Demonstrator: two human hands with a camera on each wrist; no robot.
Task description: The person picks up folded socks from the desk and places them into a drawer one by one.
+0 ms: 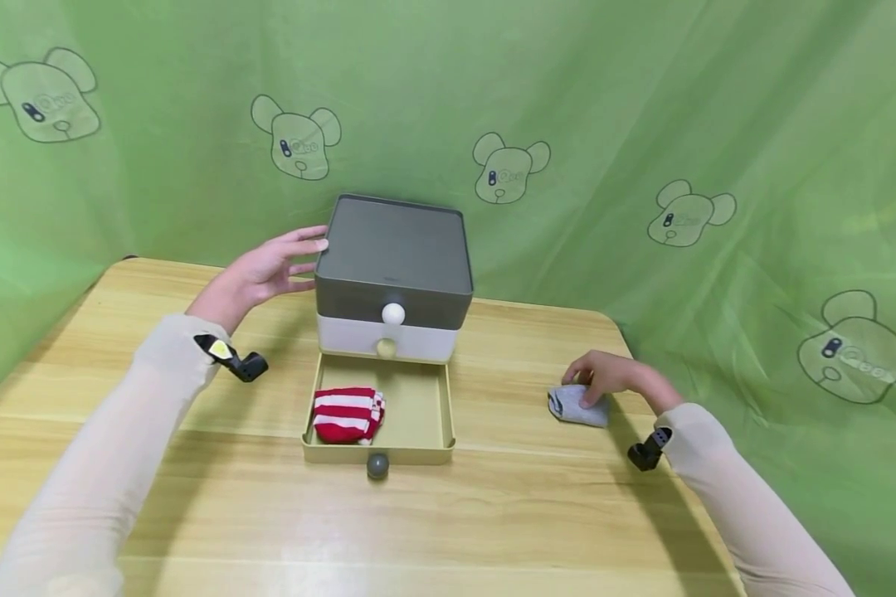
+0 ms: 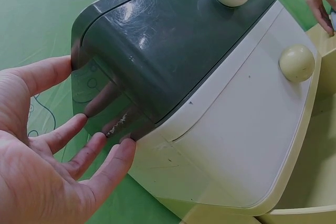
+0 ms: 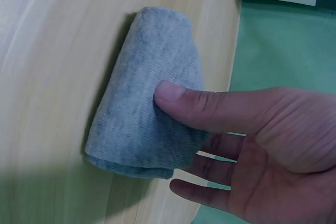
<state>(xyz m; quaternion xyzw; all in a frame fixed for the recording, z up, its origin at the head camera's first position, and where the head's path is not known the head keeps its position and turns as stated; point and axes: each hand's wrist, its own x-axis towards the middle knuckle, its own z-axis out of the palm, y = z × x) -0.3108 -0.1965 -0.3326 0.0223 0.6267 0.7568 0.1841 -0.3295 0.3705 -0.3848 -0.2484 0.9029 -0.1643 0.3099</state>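
In the head view, a small drawer box [image 1: 396, 245] with a dark grey top tier and a white middle tier stands on the table. Its bottom cream drawer [image 1: 416, 410] is pulled out, and a folded red-and-white striped sock [image 1: 341, 416] lies in the left part. My left hand [image 1: 265, 267] touches the box's left side with outstretched fingertips, seen closely on the dark tier [image 2: 157, 51] in the left wrist view. Off to the right, my right hand [image 1: 606, 373] pinches a folded grey sock [image 3: 142, 98], thumb on top and fingers partly hidden behind it.
The wooden table [image 1: 493, 514] spreads around the box and meets a green curtain [image 1: 590, 99] printed with bear heads at its back and sides. Round knobs stick out in front: white [image 1: 392, 313], cream [image 1: 386, 348] and dark grey [image 1: 377, 466].
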